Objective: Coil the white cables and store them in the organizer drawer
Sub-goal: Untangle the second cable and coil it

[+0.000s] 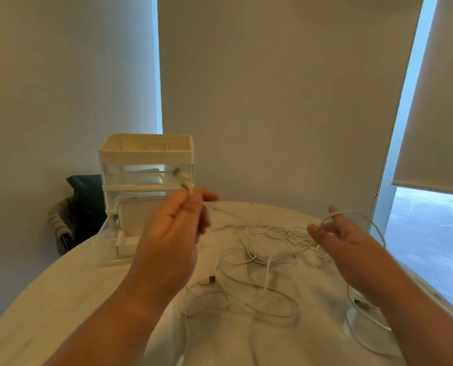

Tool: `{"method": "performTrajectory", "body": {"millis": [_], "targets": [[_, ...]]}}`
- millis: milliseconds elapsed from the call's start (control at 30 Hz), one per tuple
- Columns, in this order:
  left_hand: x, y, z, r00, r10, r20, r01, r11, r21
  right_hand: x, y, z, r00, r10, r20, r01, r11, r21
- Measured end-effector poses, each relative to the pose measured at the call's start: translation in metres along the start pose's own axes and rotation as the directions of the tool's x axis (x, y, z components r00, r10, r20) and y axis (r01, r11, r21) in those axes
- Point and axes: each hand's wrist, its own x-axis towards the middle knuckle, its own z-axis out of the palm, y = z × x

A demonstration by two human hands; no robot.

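Several white cables (267, 249) lie tangled on the round marble table (62, 294). My left hand (175, 228) is raised above the table and pinches one cable near its plug end (184, 179), which sticks up past my fingers. From there the cable runs right to my right hand (336, 239), where a loop of it hangs over my extended fingers. The white and clear organizer (146, 178) stands at the table's far left, behind my left hand. Its lower drawer (133, 215) is pulled out toward me.
A small dark plug (211, 280) lies on the table among the cables. Another white cable loops under my right forearm at the table's right edge (362, 331). A dark chair with clothing (80, 207) stands behind the table at left. Window blinds hang beyond.
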Motion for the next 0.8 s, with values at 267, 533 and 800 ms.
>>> {"method": "performTrajectory", "body": {"millis": [267, 533, 800], "targets": [[0.028, -0.013, -0.044, 0.849, -0.031, -0.527, 0.007, 0.999, -0.048, 0.013, 0.006, -0.017, 0.945, 0.1, -0.312, 0.114, 0.792, 0.599], [0.03, -0.032, -0.051, 0.906, -0.22, -0.36, 0.26, 0.963, 0.066, 0.014, 0.01, -0.015, 0.968, 0.11, -0.228, -0.044, 0.96, 0.275], [0.028, -0.017, -0.041, 0.907, 0.047, -0.418, -0.165, 0.953, -0.253, 0.024, 0.049, 0.026, 0.963, 0.139, 0.232, 0.004, 0.85, -0.527]]}}
